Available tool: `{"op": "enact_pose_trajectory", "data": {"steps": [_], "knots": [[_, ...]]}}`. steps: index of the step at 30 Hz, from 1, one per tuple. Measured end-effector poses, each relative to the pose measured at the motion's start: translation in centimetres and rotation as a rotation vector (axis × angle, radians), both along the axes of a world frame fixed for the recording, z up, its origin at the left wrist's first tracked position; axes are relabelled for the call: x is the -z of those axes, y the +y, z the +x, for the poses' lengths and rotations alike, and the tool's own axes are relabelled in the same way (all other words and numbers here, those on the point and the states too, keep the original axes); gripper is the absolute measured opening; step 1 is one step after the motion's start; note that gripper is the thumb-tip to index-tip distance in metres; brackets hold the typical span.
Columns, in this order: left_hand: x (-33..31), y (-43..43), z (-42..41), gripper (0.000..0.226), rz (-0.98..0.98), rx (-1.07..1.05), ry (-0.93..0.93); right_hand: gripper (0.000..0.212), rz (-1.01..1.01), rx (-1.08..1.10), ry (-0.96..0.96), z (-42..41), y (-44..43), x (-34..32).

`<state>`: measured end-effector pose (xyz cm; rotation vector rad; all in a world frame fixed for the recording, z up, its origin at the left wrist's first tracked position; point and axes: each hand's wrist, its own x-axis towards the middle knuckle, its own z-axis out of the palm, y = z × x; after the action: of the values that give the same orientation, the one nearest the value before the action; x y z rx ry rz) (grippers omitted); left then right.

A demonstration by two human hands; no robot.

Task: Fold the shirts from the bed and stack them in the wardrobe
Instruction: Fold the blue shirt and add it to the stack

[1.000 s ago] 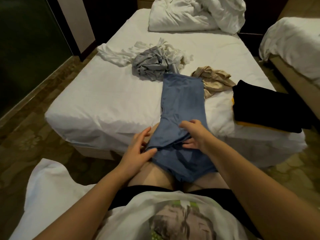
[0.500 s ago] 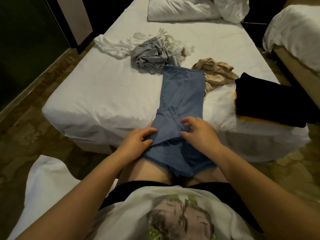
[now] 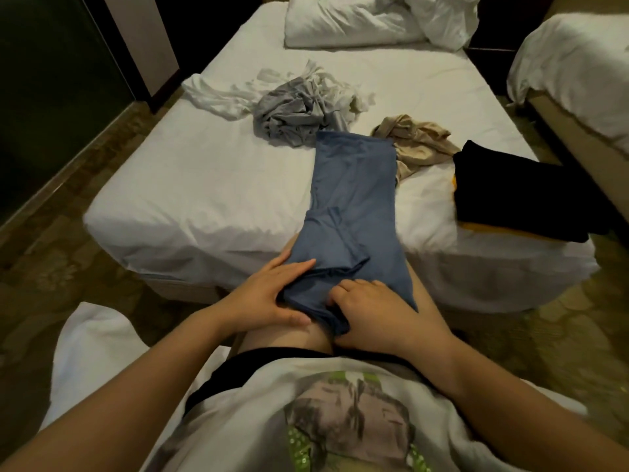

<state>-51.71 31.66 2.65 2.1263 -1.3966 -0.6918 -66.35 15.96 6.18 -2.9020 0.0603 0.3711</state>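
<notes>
A blue shirt (image 3: pixel 354 199) lies folded lengthwise from the bed (image 3: pixel 190 185) down over my knees. My left hand (image 3: pixel 269 294) grips its near left edge, thumb underneath and fingers on top. My right hand (image 3: pixel 367 308) holds the near end of the blue shirt with its fingers curled into the cloth. On the bed behind lie a crumpled grey shirt (image 3: pixel 296 110), a white shirt (image 3: pixel 221 97) and a beige shirt (image 3: pixel 415 141). A folded black shirt (image 3: pixel 510 189) rests on a yellow one (image 3: pixel 490 229) at the bed's right corner.
Pillows and a rumpled white duvet (image 3: pixel 367 18) fill the head of the bed. A second bed (image 3: pixel 578 69) stands at the right. A dark glass panel (image 3: pixel 44 80) runs along the left wall. Patterned floor surrounds the bed.
Both hands have drawn back toward my lap with the shirt's near end, bunching it up. The camera has tilted a little downward.
</notes>
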Motion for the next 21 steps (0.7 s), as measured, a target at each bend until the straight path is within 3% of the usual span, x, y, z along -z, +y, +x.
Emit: {"op": "enact_pose_trajectory", "data": {"steps": [4,7,11,13,15,17,19,21], "knots": [[0.2,0.1,-0.2,0.094,-0.030,0.016,-0.012,0.016,-0.109,-0.038,-0.015,-0.2,0.3,0.2],[0.4,0.2,-0.2,0.094,-0.047,0.005,-0.053,0.007,-0.019,0.045,-0.079,-0.2,-0.2,-0.7],[0.0,0.1,-0.8,0.087,-0.100,-0.104,-0.184,0.024,0.329,0.230,-0.238,-0.7,-1.8,-1.5],[0.3,-0.2,-1.0,0.064,-0.184,-0.124,-0.300,0.033,0.378,0.232,-0.303,-0.9,-2.4,-1.5],[0.5,-0.4,-0.8,0.055,-0.233,-0.158,-0.297,0.053,0.218,0.163,-0.261,-1.4,-2.8,-1.1],[0.3,-0.6,-0.5,0.061,-0.213,-0.191,-0.230,0.070,-0.061,0.055,-0.176,-2.3,-3.0,-0.1],[-0.1,-0.5,-0.3,0.061,-0.196,-0.151,-0.230,0.063,-0.181,0.035,-0.188,-3.0,-3.4,0.5],[-0.7,-0.5,0.0,0.052,-0.217,-0.110,-0.207,0.040,-0.222,0.091,-0.321,-3.4,-3.9,0.8]]}}
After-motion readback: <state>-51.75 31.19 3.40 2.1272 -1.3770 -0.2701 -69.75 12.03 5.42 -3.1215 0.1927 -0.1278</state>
